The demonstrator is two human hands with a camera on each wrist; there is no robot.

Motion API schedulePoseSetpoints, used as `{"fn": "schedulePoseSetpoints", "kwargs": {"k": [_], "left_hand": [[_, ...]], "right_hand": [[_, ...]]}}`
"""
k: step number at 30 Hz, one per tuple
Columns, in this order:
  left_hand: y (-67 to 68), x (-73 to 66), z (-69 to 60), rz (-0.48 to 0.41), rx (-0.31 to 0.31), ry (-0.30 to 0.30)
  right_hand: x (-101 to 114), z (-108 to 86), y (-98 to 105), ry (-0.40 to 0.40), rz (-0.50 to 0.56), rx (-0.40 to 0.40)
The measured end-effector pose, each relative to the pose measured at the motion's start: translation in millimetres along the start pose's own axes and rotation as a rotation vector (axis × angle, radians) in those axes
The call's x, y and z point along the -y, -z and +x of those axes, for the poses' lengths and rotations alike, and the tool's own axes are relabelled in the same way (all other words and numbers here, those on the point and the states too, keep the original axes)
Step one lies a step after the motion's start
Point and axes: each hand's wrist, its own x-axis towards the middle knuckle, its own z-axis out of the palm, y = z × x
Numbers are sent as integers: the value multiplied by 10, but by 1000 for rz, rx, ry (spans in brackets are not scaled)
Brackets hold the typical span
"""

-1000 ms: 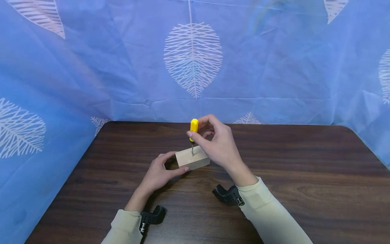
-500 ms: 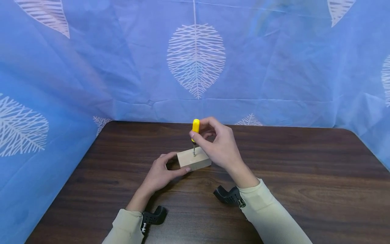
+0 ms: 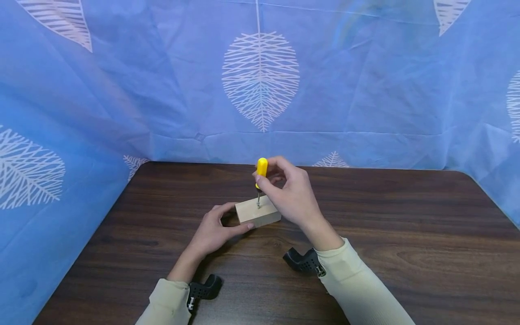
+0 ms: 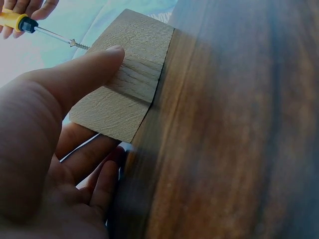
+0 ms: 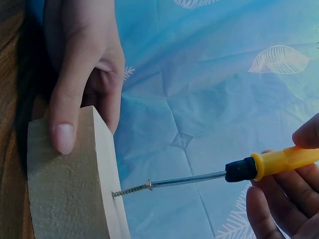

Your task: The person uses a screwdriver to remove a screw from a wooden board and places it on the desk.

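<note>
From here the right grip pinches a yellow-handled steel screwdriver, in line above a threaded metal screw upright on the pale oblong wooden block the left grip clasps on the brown wooden counter

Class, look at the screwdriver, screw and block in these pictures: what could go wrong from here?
The screw could lean, since a stretch of its thread stands outside the block. The screwdriver might slip, since only its tip meets the screw's head. The block may twist, as only the left hand grips it.
</note>
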Motion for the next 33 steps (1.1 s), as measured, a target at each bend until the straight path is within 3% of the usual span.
{"fn": "schedulePoseSetpoints", "kwargs": {"k": [19,27,33], "left_hand": [[2,26,1,-12,5,7],[21,32,-6,-17,-9,12],[-7,20,10,-8,-7,15]], "right_hand": [[27,22,-75,-22,-12,-12],[10,68,-75,31,-43,-12],[15,55,-38,-17,-27,-21]]}}
